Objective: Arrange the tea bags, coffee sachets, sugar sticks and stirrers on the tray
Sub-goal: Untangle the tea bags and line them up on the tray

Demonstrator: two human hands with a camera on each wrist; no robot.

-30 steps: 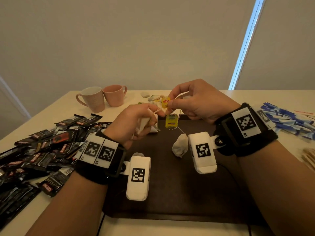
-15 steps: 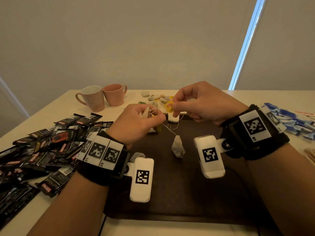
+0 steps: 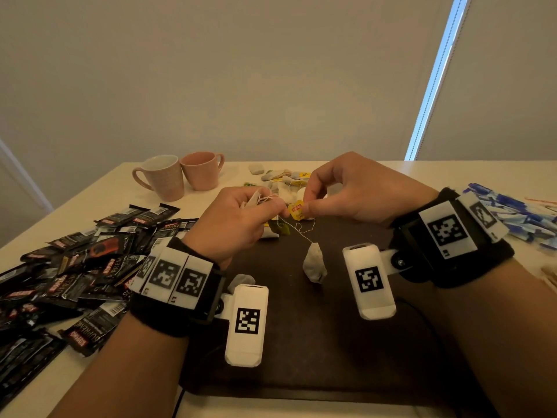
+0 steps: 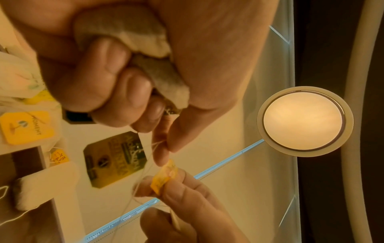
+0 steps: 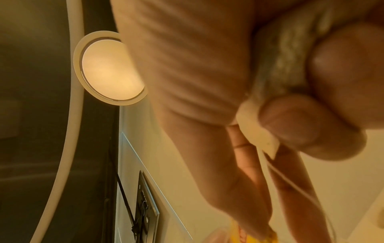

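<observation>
We see the left hand (image 3: 238, 224) clenching tea bags (image 4: 133, 54) and pinching strings; the right hand (image 3: 355, 191) pinches a yellow tag (image 3: 297, 210) (probably palming another bag). One tea bag (image 3: 314, 263) dangles over the dark tray (image 3: 316, 351), sachets (image 3: 69, 276) at nine o'clock.

Stirrers (image 3: 549, 277) cut off at edge

tray (image 3: 301, 342) dark brown | tag (image 3: 297, 210) yellow | sachets (image 3: 75, 276) black | mugs (image 3: 164, 176) pink
</observation>
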